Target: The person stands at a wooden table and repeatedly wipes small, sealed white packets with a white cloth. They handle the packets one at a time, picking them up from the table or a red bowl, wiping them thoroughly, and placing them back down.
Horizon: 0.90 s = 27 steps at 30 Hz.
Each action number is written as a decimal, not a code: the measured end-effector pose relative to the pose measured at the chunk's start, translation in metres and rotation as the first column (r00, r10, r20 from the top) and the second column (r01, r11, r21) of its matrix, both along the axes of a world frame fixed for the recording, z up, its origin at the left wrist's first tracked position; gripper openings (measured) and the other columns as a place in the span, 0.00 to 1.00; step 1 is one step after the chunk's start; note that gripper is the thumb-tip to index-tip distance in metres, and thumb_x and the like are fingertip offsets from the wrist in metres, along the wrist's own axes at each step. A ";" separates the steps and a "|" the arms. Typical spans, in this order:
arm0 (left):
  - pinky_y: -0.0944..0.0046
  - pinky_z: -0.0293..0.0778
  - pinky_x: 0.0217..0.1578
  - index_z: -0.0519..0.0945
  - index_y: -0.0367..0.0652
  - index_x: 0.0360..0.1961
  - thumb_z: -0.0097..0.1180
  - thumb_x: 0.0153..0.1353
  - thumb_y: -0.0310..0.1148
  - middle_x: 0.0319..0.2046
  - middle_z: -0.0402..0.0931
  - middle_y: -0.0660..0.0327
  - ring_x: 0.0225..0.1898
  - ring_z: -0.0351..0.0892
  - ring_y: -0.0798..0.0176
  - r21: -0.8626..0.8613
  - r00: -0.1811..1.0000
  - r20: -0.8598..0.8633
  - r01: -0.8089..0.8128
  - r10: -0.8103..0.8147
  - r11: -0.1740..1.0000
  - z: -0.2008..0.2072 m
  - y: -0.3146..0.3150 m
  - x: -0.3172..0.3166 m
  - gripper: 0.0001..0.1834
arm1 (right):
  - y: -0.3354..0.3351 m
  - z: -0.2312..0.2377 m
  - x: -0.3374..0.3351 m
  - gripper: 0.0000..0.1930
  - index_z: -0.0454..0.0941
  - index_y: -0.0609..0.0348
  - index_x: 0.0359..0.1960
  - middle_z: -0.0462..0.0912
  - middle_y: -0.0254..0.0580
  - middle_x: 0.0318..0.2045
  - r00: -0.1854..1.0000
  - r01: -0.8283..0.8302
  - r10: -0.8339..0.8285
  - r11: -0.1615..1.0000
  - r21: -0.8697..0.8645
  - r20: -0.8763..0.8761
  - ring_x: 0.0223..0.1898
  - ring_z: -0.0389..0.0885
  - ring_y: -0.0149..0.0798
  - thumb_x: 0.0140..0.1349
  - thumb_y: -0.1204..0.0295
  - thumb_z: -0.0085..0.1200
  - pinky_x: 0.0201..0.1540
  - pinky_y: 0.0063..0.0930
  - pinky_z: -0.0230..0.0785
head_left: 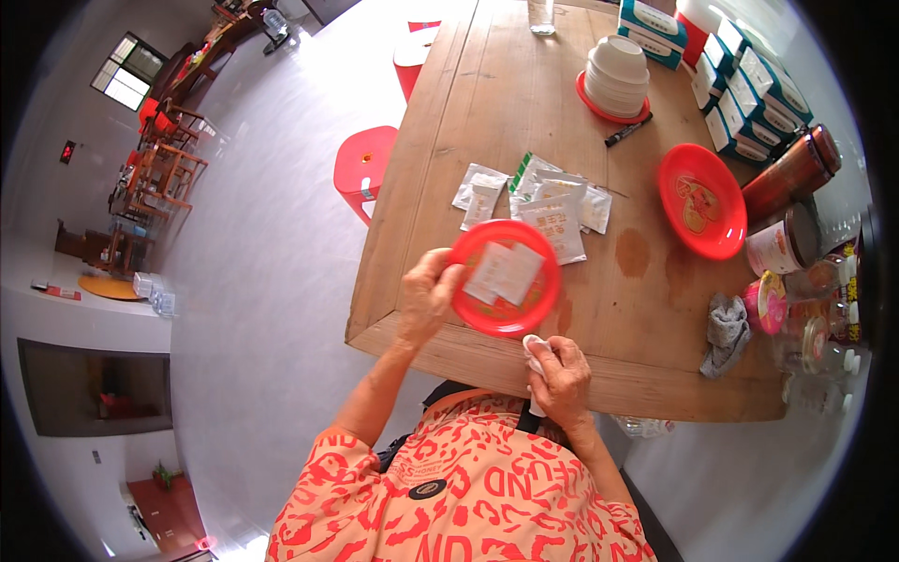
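My left hand [429, 296] grips the left rim of a small round red plate [547, 309], thumb on top, holding it over the table's near edge. Two small white packets [508, 272] lie on the plate and overlap. My right hand [559, 377] is closed around a crumpled white tissue [536, 352], just below the plate's lower right rim. Beyond the plate, several silvery-white sachets [554, 223] with printing lie in a loose pile on the wood. A smaller pair of white sachets [480, 190] rests to the left of that pile.
On the wooden table [487, 84] are stacked white bowls [618, 80], a black marker [628, 129], a leaning red oval plate [702, 201] and a grey cloth [726, 334]. Boxes [754, 98], a copper-coloured flask [794, 173] and jars line the right side. Red stools [363, 167] stand left.
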<state>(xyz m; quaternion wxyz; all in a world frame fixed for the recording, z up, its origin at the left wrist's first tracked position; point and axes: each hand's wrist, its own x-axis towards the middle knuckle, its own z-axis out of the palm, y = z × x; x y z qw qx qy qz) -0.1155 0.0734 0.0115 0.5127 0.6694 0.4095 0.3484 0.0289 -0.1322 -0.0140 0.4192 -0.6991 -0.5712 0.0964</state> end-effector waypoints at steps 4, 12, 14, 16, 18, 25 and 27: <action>0.68 0.76 0.40 0.79 0.34 0.49 0.54 0.68 0.28 0.35 0.82 0.61 0.38 0.78 0.71 0.030 0.984 -0.084 -0.157 0.159 0.987 -0.019 0.040 -0.057 0.12 | 0.007 -0.004 -0.006 0.21 0.81 0.56 0.45 0.75 0.45 0.41 0.997 0.069 -0.069 0.998 -0.011 0.036 0.41 0.77 0.49 0.46 0.77 0.66 0.44 0.42 0.72; 0.68 0.76 0.42 0.79 0.32 0.51 0.58 0.67 0.33 0.39 0.82 0.61 0.39 0.78 0.71 -0.190 0.987 0.005 -0.158 0.161 0.969 -0.026 0.081 -0.087 0.16 | 0.066 -0.003 -0.004 0.24 0.78 0.55 0.49 0.75 0.45 0.42 0.985 0.130 -0.130 0.991 0.011 0.112 0.44 0.76 0.49 0.46 0.79 0.65 0.47 0.42 0.71; 0.67 0.76 0.41 0.80 0.33 0.51 0.60 0.66 0.37 0.38 0.81 0.59 0.37 0.79 0.68 0.014 0.975 -0.130 -0.182 0.182 0.983 -0.033 0.089 -0.089 0.19 | 0.078 -0.004 -0.003 0.25 0.77 0.54 0.51 0.75 0.44 0.42 0.982 0.154 -0.156 0.988 0.026 0.110 0.44 0.76 0.49 0.46 0.79 0.64 0.48 0.42 0.71; 0.61 0.75 0.41 0.82 0.37 0.48 0.65 0.60 0.42 0.37 0.77 0.56 0.38 0.77 0.60 0.218 0.909 -0.321 -0.201 0.265 0.955 -0.029 0.094 -0.083 0.21 | 0.087 -0.007 -0.003 0.25 0.78 0.54 0.50 0.75 0.44 0.42 0.976 0.177 -0.179 0.984 0.030 0.124 0.44 0.77 0.49 0.46 0.79 0.63 0.47 0.42 0.71; 0.57 0.73 0.43 0.83 0.40 0.45 0.67 0.58 0.41 0.36 0.76 0.57 0.40 0.75 0.56 0.447 0.864 -0.389 -0.126 0.319 0.886 -0.021 0.098 -0.069 0.19 | 0.092 -0.008 -0.003 0.25 0.78 0.54 0.50 0.75 0.43 0.41 0.969 0.206 -0.208 0.978 0.033 0.133 0.43 0.77 0.48 0.46 0.80 0.63 0.47 0.42 0.71; 0.53 0.69 0.44 0.83 0.48 0.29 0.72 0.46 0.50 0.34 0.76 0.61 0.45 0.72 0.54 0.619 0.829 -0.519 0.195 0.210 0.761 -0.002 0.110 0.016 0.18 | 0.096 -0.007 -0.007 0.25 0.79 0.53 0.49 0.75 0.43 0.40 0.959 0.252 -0.253 0.967 0.028 0.125 0.41 0.77 0.47 0.45 0.80 0.62 0.44 0.41 0.72; 0.52 0.66 0.44 0.83 0.48 0.28 0.73 0.42 0.54 0.35 0.75 0.62 0.46 0.70 0.55 0.554 0.778 -0.610 0.286 0.147 0.782 -0.004 0.110 0.036 0.22 | 0.097 -0.006 -0.007 0.24 0.80 0.54 0.49 0.75 0.43 0.40 0.959 0.257 -0.257 0.966 0.017 0.120 0.41 0.77 0.47 0.46 0.79 0.62 0.44 0.41 0.72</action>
